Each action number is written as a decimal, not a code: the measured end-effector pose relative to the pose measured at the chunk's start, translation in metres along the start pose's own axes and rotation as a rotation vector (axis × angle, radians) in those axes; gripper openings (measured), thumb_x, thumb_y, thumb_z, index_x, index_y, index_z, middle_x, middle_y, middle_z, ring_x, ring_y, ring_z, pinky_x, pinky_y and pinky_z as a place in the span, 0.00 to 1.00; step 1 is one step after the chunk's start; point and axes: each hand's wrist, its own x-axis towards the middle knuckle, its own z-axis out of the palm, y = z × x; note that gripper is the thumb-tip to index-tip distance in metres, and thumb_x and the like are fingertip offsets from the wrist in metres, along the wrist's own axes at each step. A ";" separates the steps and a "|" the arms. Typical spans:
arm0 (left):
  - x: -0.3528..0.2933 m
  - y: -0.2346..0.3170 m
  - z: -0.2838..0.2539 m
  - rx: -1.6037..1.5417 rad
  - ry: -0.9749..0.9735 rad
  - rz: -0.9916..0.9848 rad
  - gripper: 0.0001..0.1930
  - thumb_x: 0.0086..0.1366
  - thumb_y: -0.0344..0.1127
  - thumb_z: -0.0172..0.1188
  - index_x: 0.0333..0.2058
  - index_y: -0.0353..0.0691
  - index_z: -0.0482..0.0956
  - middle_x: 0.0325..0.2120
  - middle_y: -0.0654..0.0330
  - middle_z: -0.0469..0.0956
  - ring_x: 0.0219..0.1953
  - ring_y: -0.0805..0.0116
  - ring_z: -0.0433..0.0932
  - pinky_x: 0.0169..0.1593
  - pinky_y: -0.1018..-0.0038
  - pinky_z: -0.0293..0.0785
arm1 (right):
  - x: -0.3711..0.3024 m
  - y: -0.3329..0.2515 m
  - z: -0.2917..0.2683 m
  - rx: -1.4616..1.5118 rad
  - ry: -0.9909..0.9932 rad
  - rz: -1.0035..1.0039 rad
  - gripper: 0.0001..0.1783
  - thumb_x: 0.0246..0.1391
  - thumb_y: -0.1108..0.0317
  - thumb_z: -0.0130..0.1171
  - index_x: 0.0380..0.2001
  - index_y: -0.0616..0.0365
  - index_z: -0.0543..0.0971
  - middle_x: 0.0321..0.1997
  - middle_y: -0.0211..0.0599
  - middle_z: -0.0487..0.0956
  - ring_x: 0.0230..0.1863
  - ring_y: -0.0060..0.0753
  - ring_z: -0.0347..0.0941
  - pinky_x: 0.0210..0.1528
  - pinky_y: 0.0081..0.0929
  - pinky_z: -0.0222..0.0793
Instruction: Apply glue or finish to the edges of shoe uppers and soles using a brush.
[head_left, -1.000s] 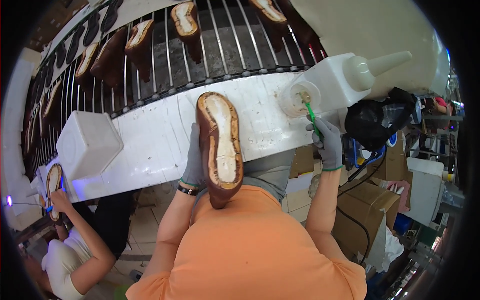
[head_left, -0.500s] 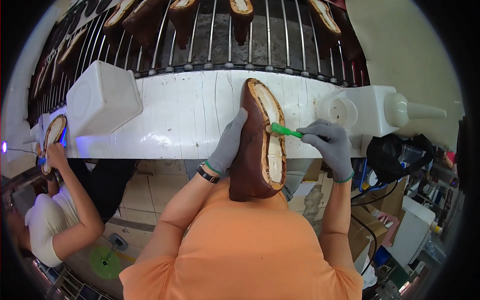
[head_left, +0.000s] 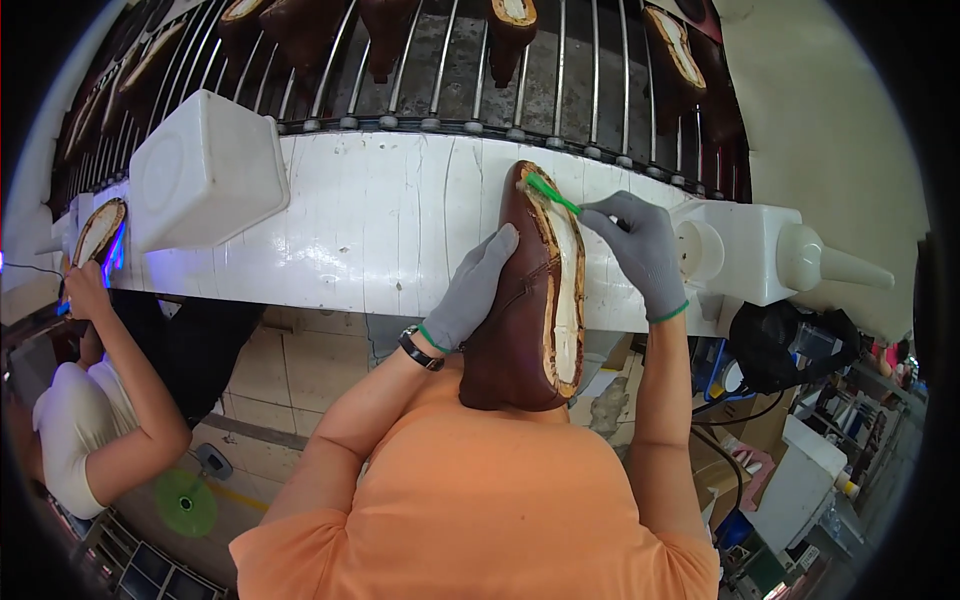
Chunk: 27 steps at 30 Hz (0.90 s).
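White bench (head_left: pixel 380 230) mid-frame; my left hand (head_left: pixel 470 290) clamps the brown shoe (head_left: pixel 520 330); right hand (head_left: pixel 640 250) pinches the green brush (head_left: pixel 553 194), gluing the toe rim; next, steady strokes heelward.

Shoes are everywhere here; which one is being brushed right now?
The brown shoe held sole-up by the left hand, against the orange shirt. The right hand puts a green brush to its toe end. The others sit on the rack behind.

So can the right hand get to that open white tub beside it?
Probably yes: the right hand holds a green brush just left of the tub, with nothing between them.
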 end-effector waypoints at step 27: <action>0.005 -0.008 -0.006 -0.075 -0.031 -0.011 0.32 0.73 0.53 0.46 0.61 0.28 0.65 0.54 0.57 0.73 0.53 0.74 0.70 0.59 0.78 0.64 | 0.014 0.011 -0.045 0.238 -0.490 0.033 0.08 0.48 0.67 0.69 0.30 0.61 0.86 0.24 0.27 0.78 0.27 0.15 0.67 0.31 0.19 0.61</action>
